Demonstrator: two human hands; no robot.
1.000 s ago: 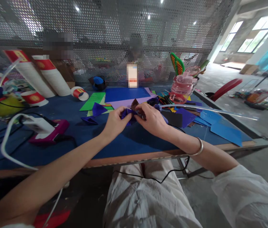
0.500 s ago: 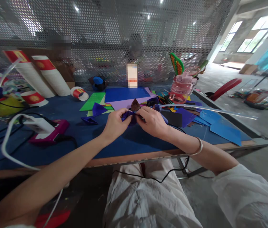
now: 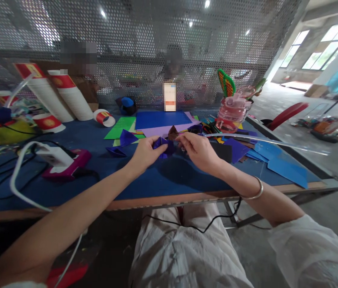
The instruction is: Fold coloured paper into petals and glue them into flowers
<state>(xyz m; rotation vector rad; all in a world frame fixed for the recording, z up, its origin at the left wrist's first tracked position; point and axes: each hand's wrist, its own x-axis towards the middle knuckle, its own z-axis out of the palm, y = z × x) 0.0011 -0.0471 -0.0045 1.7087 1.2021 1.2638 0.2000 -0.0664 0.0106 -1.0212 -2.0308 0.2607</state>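
Observation:
Above the table's middle, my left hand (image 3: pixel 146 154) pinches a folded purple paper piece (image 3: pixel 162 147) between thumb and fingers. My right hand (image 3: pixel 200 152) is just to its right, fingertips closed together; whatever is between them is too small or hidden to make out. A brown folded paper piece (image 3: pixel 173 133) shows right by those fingertips, and I cannot tell whether they touch it. To the left lie two more folded purple papers, one upright purple piece (image 3: pixel 127 138) and one flatter purple piece (image 3: pixel 116 152).
Blue sheets (image 3: pixel 287 170), a green sheet (image 3: pixel 121 127) and a black sheet (image 3: pixel 223 153) lie about. A pink bottle (image 3: pixel 231 114) stands back right, a lit phone (image 3: pixel 169 97) at the back. Stacked paper cups (image 3: pixel 77 98) and a magenta power strip (image 3: pixel 77 164) with cables occupy the left.
My right hand has drawn slightly away to the right from the purple piece, so more of it shows. My left hand keeps its hold. The whole view has shifted a little.

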